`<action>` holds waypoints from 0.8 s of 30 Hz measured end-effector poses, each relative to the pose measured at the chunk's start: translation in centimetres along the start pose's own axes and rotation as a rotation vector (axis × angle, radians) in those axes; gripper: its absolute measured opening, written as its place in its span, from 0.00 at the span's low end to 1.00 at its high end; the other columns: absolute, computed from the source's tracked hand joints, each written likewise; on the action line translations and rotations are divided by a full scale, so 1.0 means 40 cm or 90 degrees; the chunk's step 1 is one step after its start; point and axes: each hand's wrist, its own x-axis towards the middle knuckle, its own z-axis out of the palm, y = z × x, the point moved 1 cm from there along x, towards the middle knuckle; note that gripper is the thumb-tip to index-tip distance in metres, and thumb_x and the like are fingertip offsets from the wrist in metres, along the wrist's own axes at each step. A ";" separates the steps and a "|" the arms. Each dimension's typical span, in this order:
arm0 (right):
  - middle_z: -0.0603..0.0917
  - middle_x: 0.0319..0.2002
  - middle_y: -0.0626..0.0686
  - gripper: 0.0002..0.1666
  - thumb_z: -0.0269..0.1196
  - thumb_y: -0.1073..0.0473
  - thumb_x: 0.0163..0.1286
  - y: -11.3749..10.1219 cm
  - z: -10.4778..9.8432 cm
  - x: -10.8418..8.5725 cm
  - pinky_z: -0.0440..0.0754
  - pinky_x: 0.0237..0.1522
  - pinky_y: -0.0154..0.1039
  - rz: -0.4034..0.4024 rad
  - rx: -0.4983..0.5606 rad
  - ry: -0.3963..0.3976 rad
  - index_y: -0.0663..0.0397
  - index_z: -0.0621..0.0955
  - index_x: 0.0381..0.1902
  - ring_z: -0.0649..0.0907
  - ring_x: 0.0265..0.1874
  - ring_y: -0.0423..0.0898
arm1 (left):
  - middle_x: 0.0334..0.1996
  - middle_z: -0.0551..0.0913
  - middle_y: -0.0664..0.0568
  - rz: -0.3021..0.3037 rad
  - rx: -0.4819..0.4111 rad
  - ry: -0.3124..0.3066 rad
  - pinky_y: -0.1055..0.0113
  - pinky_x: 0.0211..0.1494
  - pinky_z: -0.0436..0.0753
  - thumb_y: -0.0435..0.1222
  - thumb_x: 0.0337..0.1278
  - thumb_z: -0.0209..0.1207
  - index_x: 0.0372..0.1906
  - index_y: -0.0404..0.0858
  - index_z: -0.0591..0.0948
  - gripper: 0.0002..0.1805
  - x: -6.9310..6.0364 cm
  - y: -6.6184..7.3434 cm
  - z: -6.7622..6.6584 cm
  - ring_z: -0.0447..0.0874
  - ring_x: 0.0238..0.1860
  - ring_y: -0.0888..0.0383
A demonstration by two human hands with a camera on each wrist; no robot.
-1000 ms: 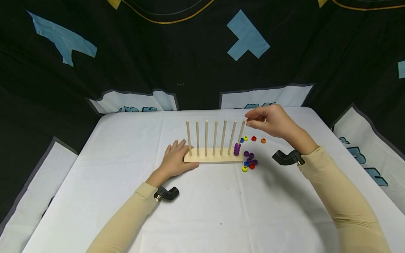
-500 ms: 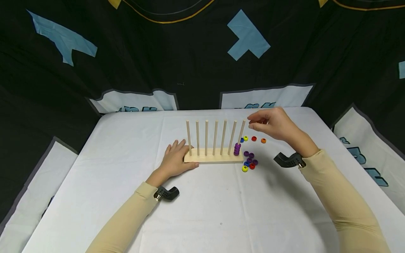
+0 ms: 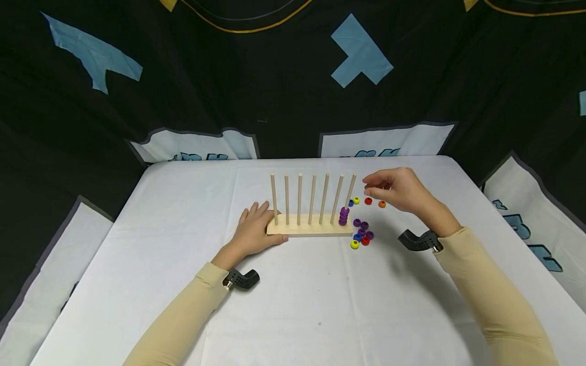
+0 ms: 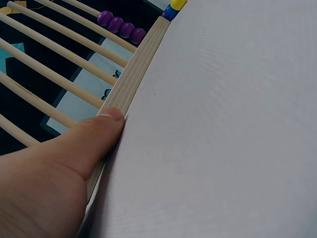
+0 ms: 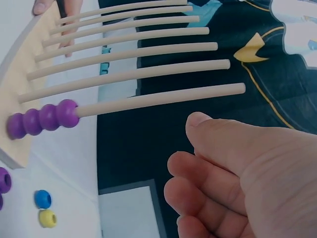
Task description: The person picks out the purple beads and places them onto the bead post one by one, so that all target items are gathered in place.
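Peg rack [image 3: 309,231] with four purple beads [image 3: 344,216] on its end peg [image 3: 350,191]; left grip [image 3: 254,229] spread against the opposite end; right grip [image 3: 397,188] nearby, loosely parted.

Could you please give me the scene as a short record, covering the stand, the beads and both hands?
Stand: wooden stand, seven upright pegs
Filled peg: rightmost peg, four purple beads stacked at its foot
Other pegs: six, all bare
Loose beads: purple, blue, yellow, red and orange beads on the white table, near the stand's right end
Left hand: touches the stand's left end
Right hand: raised, right of the pegs, no bead visible in it
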 end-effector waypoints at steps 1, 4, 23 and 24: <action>0.92 0.36 0.58 0.13 0.69 0.65 0.66 0.005 0.004 -0.003 0.80 0.32 0.27 0.003 0.006 0.000 0.64 0.88 0.48 0.84 0.32 0.47 | 0.78 0.60 0.33 0.000 0.000 -0.001 0.32 0.80 0.46 0.58 0.54 0.68 0.68 0.39 0.76 0.41 0.000 0.000 0.001 0.47 0.81 0.29; 0.92 0.34 0.57 0.13 0.69 0.65 0.66 0.019 0.019 -0.011 0.80 0.30 0.28 0.015 0.020 -0.003 0.65 0.87 0.48 0.84 0.29 0.47 | 0.78 0.60 0.33 -0.002 0.004 -0.002 0.32 0.81 0.45 0.58 0.55 0.68 0.69 0.39 0.76 0.41 0.002 -0.002 0.003 0.47 0.81 0.30; 0.92 0.40 0.59 0.16 0.71 0.63 0.66 0.111 0.109 -0.078 0.81 0.35 0.29 0.049 0.029 -0.005 0.67 0.87 0.48 0.84 0.33 0.46 | 0.78 0.60 0.33 0.000 0.005 0.000 0.32 0.80 0.45 0.58 0.55 0.68 0.69 0.39 0.75 0.41 0.001 -0.002 0.004 0.47 0.81 0.30; 0.92 0.39 0.59 0.16 0.71 0.63 0.65 0.113 0.112 -0.081 0.81 0.35 0.29 0.054 0.028 -0.005 0.67 0.87 0.49 0.83 0.33 0.46 | 0.78 0.60 0.33 0.000 0.005 0.000 0.32 0.81 0.45 0.58 0.55 0.68 0.69 0.39 0.75 0.41 0.002 -0.002 0.005 0.47 0.81 0.30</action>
